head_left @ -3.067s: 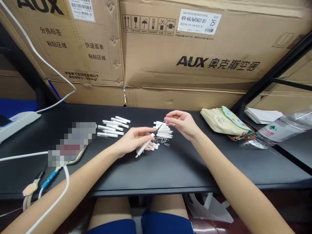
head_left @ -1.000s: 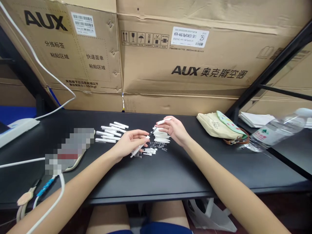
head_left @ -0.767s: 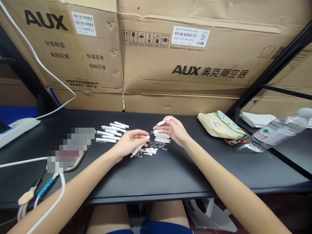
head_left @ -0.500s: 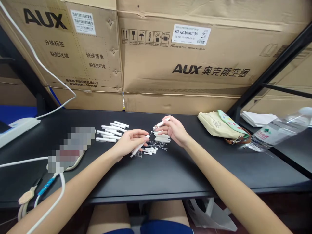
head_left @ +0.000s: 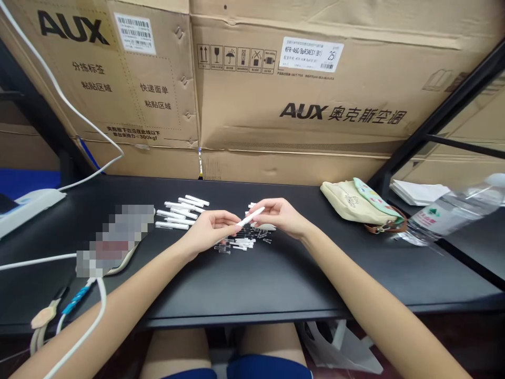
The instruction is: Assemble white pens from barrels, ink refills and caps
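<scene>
At the middle of a matte black worktop [head_left: 244, 284], seen from a camera on the person's head, two bare forearms reach in from the near edge and the hands meet above it. A slim white plastic stick [head_left: 251, 216] is held tilted in the air between them, its lower end at the left hand [head_left: 209, 229] and its upper end at the right hand [head_left: 282, 215]. The left grip is pressed together, with the fingertips closing on the lower end, while the right grip pinches the upper end between thumb and fingers. How much of the stick's weight each hand bears cannot be told. The step in hand appears to be handling this one stick, raised just above a loose scatter of small clear pins and short white pieces [head_left: 240, 243] on the worktop. Farther left on the worktop, a group of similar white sticks [head_left: 179, 211] lies roughly side by side, just beside a pixelated, unreadable object [head_left: 116, 241]. Toward the worktop's right end sit a cream canvas pouch with a green patterned band [head_left: 353, 202] and a clear plastic water bottle [head_left: 450, 218], lying on its side. Along the worktop's far edge stand large brown cardboard cartons printed with black AUX lettering [head_left: 303, 100].
</scene>
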Available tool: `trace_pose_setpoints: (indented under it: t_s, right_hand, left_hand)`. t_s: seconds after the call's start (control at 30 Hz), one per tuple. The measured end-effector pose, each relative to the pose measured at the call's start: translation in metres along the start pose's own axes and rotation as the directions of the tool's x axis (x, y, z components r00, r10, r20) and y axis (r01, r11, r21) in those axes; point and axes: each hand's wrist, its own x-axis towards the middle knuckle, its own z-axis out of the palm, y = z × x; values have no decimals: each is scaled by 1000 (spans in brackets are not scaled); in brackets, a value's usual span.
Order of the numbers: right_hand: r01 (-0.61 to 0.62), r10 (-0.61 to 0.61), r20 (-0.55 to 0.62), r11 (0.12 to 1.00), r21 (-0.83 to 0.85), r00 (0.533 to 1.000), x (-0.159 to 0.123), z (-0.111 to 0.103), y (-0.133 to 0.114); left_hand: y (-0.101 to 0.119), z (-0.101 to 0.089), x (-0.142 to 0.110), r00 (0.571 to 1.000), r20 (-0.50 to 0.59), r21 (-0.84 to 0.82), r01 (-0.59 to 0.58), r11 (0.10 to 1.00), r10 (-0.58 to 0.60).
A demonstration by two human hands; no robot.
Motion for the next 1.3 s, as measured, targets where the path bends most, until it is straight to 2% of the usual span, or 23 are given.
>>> trace_pose_setpoints:
  t_s: [0.1,0.2,0.27,0.43,0.5,0.63,0.8,0.9,1.0,1.17,1.3]
  right_hand:
    - [-23,22,-18,994,-106,1000,-2,3,0]
    - [-18,-2,-63,949,-313,998,-2,6,1]
    - [-5,-23,-72,931,-366,997,-2,5,1]
    - [48,-38,47,973,-226,998,-4,-3,-7]
    - [48,-31,69,964,-260,997,-5,-3,-8]
    - [17,-3,37,922,-387,999,-5,0,-4]
    - [55,-46,41,968,-246,998,-5,0,-5]
    - [51,-32,69,952,-301,997,-5,1,-5]
    - [29,-16,37,926,-376,999,-5,4,-3]
    - [38,-31,37,978,-206,999,-6,3,-8]
    - [30,-26,19,963,-267,999,-6,6,-9]
  left_hand:
    - [0,-1,0,1000,6,14,-13,1000,13]
    - [-1,0,0,1000,0,10,-24,1000,24]
    - [-1,0,0,1000,-3,-1,-25,1000,25]
    - [-1,0,0,999,-40,-49,-25,998,23]
    - [-1,0,0,999,-35,-46,-26,999,24]
    - [-1,0,0,1000,-2,-21,-14,1000,14]
    - [0,0,0,1000,-29,-49,-11,999,10]
    - [0,1,-1,1000,-21,-52,-18,999,17]
    - [1,1,-1,1000,-4,-60,-17,998,17]
    - [3,2,0,998,-68,-117,7,993,-15]
    - [2,2,0,997,-71,-98,-28,995,21]
